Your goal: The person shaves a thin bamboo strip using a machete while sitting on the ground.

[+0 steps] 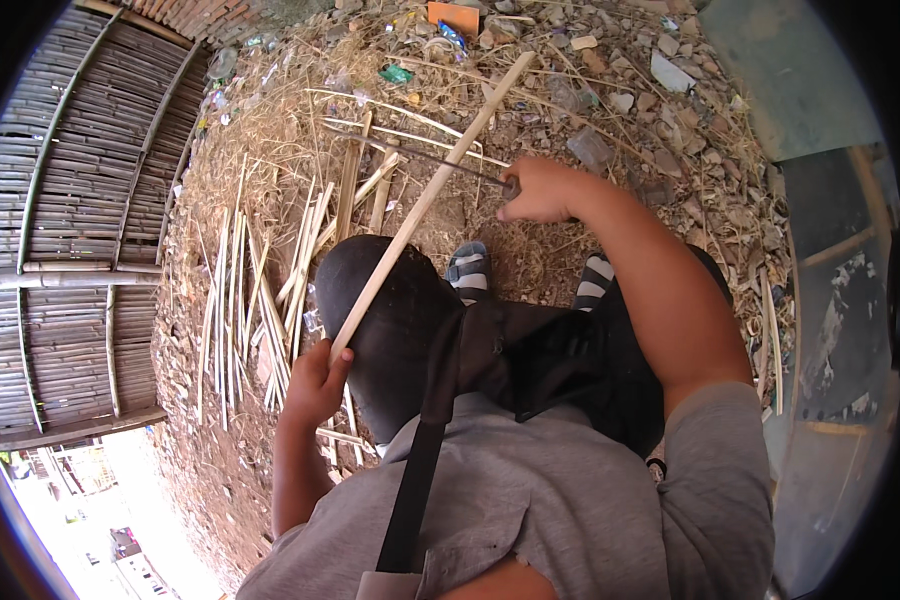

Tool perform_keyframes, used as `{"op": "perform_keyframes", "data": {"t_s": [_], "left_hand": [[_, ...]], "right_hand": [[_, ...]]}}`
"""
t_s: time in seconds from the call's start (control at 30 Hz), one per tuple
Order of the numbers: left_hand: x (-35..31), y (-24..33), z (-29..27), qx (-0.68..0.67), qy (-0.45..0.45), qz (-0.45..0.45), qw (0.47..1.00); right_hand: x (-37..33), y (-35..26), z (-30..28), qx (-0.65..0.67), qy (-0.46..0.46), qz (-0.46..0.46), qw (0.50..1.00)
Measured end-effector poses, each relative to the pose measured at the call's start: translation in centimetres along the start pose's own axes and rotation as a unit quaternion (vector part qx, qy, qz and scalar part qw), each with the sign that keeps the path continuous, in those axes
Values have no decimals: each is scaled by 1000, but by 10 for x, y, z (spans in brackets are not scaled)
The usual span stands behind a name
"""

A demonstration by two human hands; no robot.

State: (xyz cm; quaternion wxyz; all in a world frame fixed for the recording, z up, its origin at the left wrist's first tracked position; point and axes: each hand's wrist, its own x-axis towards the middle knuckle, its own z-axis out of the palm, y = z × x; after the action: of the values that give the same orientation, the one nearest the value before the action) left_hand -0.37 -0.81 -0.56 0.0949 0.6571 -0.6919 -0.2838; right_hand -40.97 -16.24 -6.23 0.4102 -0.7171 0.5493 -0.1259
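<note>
My left hand (pixel 312 385) is closed round the near end of a long, pale bamboo slat (pixel 402 237). The slat slants up and away to the right, passing over my dark-clothed left knee. In my right hand (pixel 540 190), the fist is wrapped round the handle of a knife (pixel 485 178) with a long, thin, dark blade. Pointing left, the blade crosses the upper half of the slat; whether its edge touches the wood I cannot tell. My fingers hide most of the handle.
Several pale strips (pixel 300 260) lie on the ground at the left. Rubble (pixel 660 120), dry straw and litter cover the far ground. A bamboo-slat wall (pixel 80 180) stands at the left, dark panels (pixel 840 300) at the right. My sandalled foot (pixel 468 268) is below the blade.
</note>
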Motion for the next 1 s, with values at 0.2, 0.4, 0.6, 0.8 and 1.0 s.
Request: {"op": "perform_keyframes", "data": {"t_s": [0.2,0.4,0.6,0.8,1.0], "left_hand": [[-1,5,-9,-10,-35,-6,999],[-1,7,-6,21,-20,-15,999],[-3,17,-13,126,-15,-12,992],[-1,3,-1,67,5,12,998],[0,3,-5,64,-3,32,997]], "right_hand": [[-14,-32,10,-136,-63,-72,986],[1,5,-22,66,-38,155,985],[-16,-42,4,-184,-21,9,983],[1,17,-20,17,79,69,994],[-3,-22,15,-96,-52,-41,993]]}}
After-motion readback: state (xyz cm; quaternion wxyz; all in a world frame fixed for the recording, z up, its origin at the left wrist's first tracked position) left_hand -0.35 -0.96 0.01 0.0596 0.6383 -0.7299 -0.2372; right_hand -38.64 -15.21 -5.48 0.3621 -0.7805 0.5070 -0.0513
